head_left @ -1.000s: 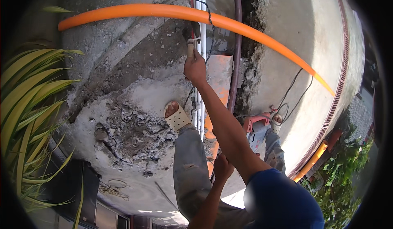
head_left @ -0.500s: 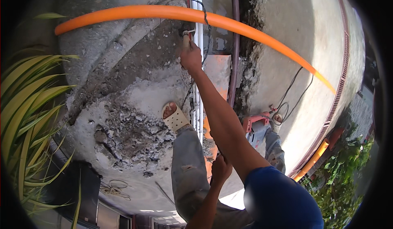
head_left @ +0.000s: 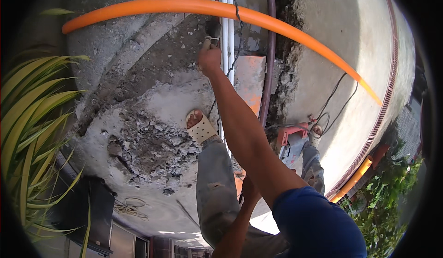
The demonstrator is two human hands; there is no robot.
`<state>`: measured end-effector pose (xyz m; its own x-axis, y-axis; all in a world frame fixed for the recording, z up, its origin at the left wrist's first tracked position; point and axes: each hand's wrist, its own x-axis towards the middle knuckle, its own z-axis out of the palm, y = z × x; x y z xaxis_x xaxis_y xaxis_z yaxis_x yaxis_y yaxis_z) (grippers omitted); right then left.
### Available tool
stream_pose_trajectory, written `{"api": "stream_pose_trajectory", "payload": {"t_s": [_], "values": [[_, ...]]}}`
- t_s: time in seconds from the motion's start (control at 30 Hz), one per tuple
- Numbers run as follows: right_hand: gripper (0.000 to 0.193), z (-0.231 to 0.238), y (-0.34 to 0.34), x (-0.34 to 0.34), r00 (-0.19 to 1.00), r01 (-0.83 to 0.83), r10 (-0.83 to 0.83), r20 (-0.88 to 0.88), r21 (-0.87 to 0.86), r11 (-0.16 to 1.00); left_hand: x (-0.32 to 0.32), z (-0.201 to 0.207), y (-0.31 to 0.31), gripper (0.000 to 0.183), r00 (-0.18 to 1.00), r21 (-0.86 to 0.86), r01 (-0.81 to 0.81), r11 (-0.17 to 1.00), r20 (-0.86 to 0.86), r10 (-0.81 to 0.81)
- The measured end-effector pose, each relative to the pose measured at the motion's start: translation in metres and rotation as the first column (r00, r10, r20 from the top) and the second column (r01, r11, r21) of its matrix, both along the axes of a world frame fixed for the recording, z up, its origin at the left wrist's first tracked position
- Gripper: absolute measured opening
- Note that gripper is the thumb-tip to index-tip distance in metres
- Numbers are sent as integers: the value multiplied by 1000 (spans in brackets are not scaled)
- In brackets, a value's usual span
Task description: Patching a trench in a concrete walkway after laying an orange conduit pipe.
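Observation:
My right hand [head_left: 210, 57], at the end of an outstretched arm, is closed round the pale handle of a trowel [head_left: 212, 29]. Its dark blade points away from me, just left of two white pipes [head_left: 224, 46] and a thin red one. Below and behind the right forearm, my left hand [head_left: 250, 191] is curled closed on a dark, narrow thing, mostly hidden by the arm and fingers. An orange pipe [head_left: 184, 5] arches across just beyond the trowel. An orange-smeared board [head_left: 249, 80] lies between the white pipes and a purple-brown pipe [head_left: 268, 73].
Broken concrete rubble [head_left: 152, 149] lies left of my left foot [head_left: 200, 126]. A power tool [head_left: 291, 147] with a red handle rests by my right foot [head_left: 317, 133]. A black cable [head_left: 239, 27] crosses the pipes. Long striped leaves [head_left: 34, 115] stand at left.
The trowel has turned so more of its dark blade shows, and my right hand has shifted slightly left. My left hand stays low behind the right arm. The whole view has shifted a little.

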<state>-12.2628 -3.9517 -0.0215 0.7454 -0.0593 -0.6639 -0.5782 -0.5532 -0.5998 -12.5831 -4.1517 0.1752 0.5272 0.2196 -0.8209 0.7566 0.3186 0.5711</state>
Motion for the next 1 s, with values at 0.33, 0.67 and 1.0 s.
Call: {"api": "stream_pose_trajectory", "payload": {"t_s": [0.33, 0.67, 1.0], "values": [[44, 128, -70, -67, 960, -277, 279, 28, -71, 958, 34, 14, 49, 42, 884, 105, 454, 885, -176, -432], [33, 38, -33, -16, 907, -421, 408, -104, -271, 866, 45, 21, 37, 43, 925, 109, 378, 919, -93, -369], [48, 85, -25, -74, 952, -279, 290, 101, -112, 954, 4, 0, 41, 44, 921, 132, 380, 915, -149, -361]]}}
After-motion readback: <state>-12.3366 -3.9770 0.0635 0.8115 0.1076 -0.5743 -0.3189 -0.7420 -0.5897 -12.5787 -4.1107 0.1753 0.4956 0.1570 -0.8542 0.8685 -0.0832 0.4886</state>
